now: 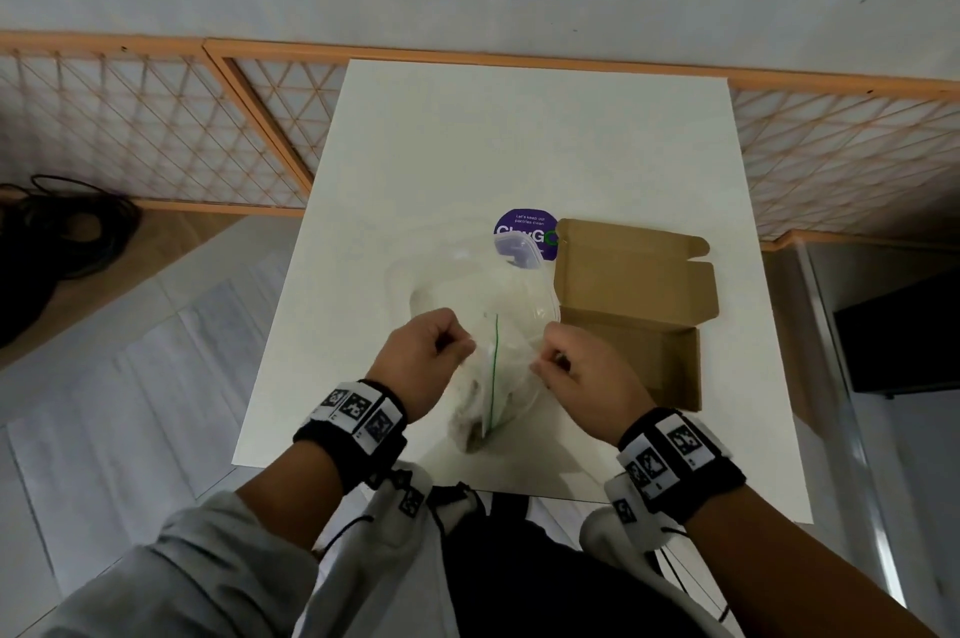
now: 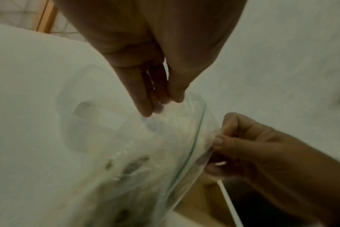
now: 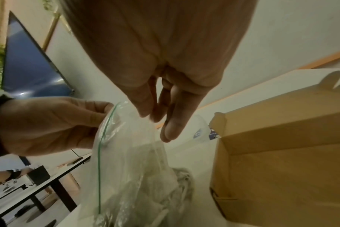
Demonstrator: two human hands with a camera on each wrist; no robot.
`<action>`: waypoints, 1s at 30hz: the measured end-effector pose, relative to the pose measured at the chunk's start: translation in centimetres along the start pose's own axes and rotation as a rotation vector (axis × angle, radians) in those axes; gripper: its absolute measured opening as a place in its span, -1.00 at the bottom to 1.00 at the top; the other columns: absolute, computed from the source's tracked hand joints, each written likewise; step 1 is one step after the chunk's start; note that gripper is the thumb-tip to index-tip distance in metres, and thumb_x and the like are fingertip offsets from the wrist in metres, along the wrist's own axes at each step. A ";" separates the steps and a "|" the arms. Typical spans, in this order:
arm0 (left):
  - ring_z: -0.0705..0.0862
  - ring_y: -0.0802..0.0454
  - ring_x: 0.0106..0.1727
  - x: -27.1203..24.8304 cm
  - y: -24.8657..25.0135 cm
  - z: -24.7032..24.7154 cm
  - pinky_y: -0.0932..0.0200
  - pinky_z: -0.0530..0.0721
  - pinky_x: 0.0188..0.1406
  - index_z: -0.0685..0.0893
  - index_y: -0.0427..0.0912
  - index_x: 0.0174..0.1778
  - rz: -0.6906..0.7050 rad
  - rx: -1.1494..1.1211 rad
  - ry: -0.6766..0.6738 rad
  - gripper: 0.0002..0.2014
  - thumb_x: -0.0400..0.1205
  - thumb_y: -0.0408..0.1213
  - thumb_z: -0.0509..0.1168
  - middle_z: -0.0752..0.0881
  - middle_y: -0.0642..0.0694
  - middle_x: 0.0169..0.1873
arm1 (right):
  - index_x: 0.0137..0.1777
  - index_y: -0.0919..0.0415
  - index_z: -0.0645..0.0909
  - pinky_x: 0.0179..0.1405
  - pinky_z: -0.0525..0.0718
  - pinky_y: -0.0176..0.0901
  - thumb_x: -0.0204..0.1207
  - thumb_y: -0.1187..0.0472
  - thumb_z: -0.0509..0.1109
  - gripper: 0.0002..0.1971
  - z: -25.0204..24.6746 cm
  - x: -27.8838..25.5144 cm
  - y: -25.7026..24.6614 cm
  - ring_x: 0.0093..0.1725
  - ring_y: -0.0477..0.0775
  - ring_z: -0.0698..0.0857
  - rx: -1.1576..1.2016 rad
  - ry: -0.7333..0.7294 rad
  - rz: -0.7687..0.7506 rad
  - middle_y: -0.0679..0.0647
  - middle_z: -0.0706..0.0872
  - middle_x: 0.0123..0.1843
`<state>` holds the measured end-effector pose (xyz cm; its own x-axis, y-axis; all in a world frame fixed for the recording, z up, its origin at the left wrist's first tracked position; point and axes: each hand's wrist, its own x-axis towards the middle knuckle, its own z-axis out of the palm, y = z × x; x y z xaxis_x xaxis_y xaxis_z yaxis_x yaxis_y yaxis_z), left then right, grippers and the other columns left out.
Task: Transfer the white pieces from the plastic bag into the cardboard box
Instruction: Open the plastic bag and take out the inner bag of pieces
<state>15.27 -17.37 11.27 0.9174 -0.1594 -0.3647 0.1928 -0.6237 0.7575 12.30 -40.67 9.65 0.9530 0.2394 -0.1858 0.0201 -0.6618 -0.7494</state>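
A clear plastic bag point(image 1: 506, 377) with a green zip line is held up over the white table point(image 1: 415, 159) near its front edge. My left hand point(image 1: 457, 345) pinches the left lip of the bag's mouth, and my right hand point(image 1: 545, 365) pinches the right lip. In the left wrist view my left fingertips point(image 2: 157, 106) grip the film while the right hand point(image 2: 243, 145) holds the opposite side. Pale pieces point(image 3: 178, 179) lie bunched low in the bag point(image 3: 130, 161), too blurred to make out. The open cardboard box point(image 1: 631, 284) lies flat just right of the bag, and its inside point(image 3: 281, 165) looks bare.
A round container with a purple label point(image 1: 524, 235) stands behind the bag, touching the box's far left corner. An orange lattice fence point(image 1: 156, 128) runs behind the table. Black cables point(image 1: 57, 232) lie on the floor at left. Another table and a person's arm show in the right wrist view.
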 end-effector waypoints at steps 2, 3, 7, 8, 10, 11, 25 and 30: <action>0.75 -0.08 -0.13 0.0 -0.4 -0.3 -0.03 0.77 -0.03 0.65 -0.02 -0.20 0.031 0.046 -0.024 -0.83 0.73 -0.21 0.38 0.77 -0.01 -0.20 | -0.19 0.06 0.44 -0.28 0.48 -0.18 0.69 0.22 0.42 -0.74 -0.2 -0.6 0.2 -0.21 -0.08 0.51 -0.041 0.005 -0.051 -0.10 0.54 -0.21; 0.74 -0.06 -0.11 0.0 -0.5 -0.3 0.02 0.75 -0.04 0.65 -0.03 -0.18 0.047 0.061 -0.021 -0.84 0.74 -0.22 0.37 0.76 0.02 -0.17 | -0.19 0.04 0.42 -0.27 0.48 -0.17 0.70 0.22 0.40 -0.73 -0.2 -0.8 0.2 -0.20 -0.09 0.50 -0.053 0.006 -0.074 -0.11 0.52 -0.20; 0.71 0.03 -0.12 -0.1 -0.7 -0.2 0.22 0.61 -0.12 0.64 -0.05 -0.16 0.074 0.078 0.001 -0.85 0.75 -0.24 0.35 0.75 0.07 -0.14 | -0.18 0.02 0.42 -0.23 0.59 0.00 0.73 0.21 0.38 -0.74 -0.2 -1.4 0.0 -0.18 -0.06 0.53 -0.057 0.028 -0.063 -0.13 0.53 -0.18; 0.71 0.05 -0.13 -0.2 -0.9 -0.1 0.26 0.58 -0.14 0.64 -0.05 -0.16 0.071 0.078 -0.003 -0.85 0.75 -0.24 0.35 0.75 0.07 -0.14 | -0.18 0.01 0.45 -0.22 0.62 -0.02 0.71 0.19 0.40 -0.75 -0.2 -1.6 0.0 -0.18 -0.08 0.55 -0.054 0.018 -0.040 -0.14 0.55 -0.16; 0.69 0.13 -0.16 -0.6 -1.1 -0.1 0.33 0.55 -0.16 0.65 -0.05 -0.16 0.075 0.074 -0.016 -0.85 0.75 -0.24 0.35 0.75 0.08 -0.15 | -0.12 -0.04 0.55 -0.16 0.68 -0.13 0.67 0.15 0.45 -0.83 -0.4 -1.9 -0.1 -0.14 -0.09 0.63 0.009 -0.023 0.025 -0.17 0.61 -0.07; 0.68 0.17 -0.17 -0.8 -1.2 0.0 0.37 0.55 -0.16 0.65 -0.04 -0.17 0.083 0.069 -0.027 -0.84 0.75 -0.24 0.35 0.75 0.09 -0.15 | -0.02 -0.08 0.61 -0.09 0.71 -0.17 0.66 0.12 0.47 -0.91 -0.5 -1.9 -0.4 -0.10 -0.10 0.67 0.079 -0.052 0.072 -0.18 0.65 0.01; 0.69 0.14 -0.24 -2.1 0.3 0.8 0.20 0.70 -0.15 0.70 -0.03 -0.11 0.086 -0.173 -0.114 -0.89 0.68 -0.33 0.34 0.76 -0.01 -0.17 | -0.01 0.25 0.68 -0.27 0.83 -0.05 0.76 0.24 0.38 -0.88 0.0 0.4 -4.2 -0.30 0.05 0.79 0.463 -0.082 0.223 0.07 0.76 -0.19; 0.75 0.06 -0.11 -1.7 0.9 0.6 -0.17 0.80 0.16 0.77 -0.07 -0.12 -0.062 -0.440 -0.163 -0.87 0.75 -0.21 0.40 0.77 -0.04 -0.19 | -0.05 0.16 0.59 -0.17 0.85 0.08 0.77 0.21 0.35 -0.86 0.0 -0.1 -4.4 -0.24 0.09 0.82 0.364 -0.050 0.139 0.07 0.74 -0.20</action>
<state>13.71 -18.16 12.23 0.8395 -0.2725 -0.4701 0.4071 -0.2576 0.8763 12.06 -37.74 12.98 0.9229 0.2053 -0.3257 -0.2254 -0.3976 -0.8894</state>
